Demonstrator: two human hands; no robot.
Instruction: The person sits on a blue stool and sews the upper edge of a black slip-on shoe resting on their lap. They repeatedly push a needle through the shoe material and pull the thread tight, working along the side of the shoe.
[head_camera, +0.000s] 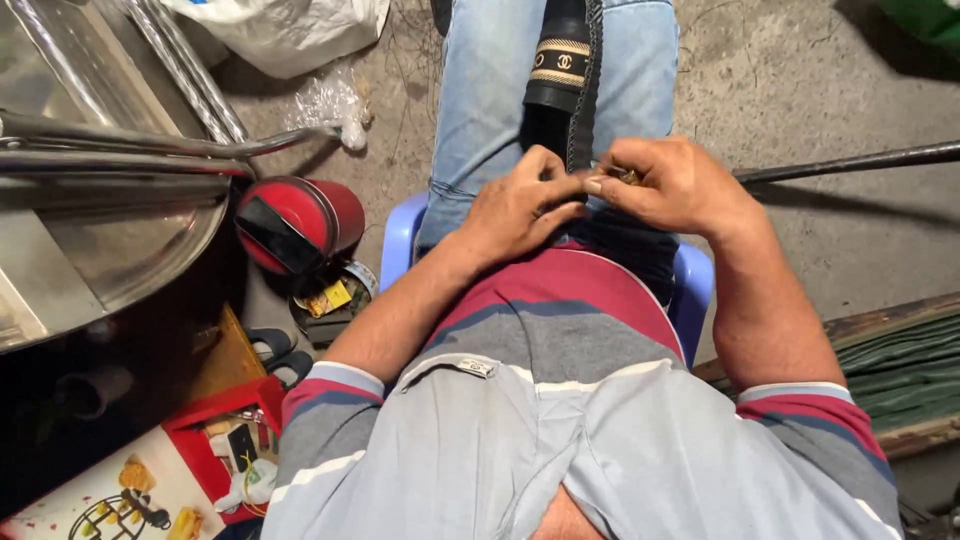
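Over our lap, our left hand and right hand pinch closed on the black strap, which looks soft and limp, best held near its edge

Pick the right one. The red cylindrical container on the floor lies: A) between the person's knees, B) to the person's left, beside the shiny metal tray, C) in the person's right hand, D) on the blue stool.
B: the red cylindrical container lies on its side on the floor at the person's left, next to the metal tray, while the left hand and right hand meet over a black strap in the lap.
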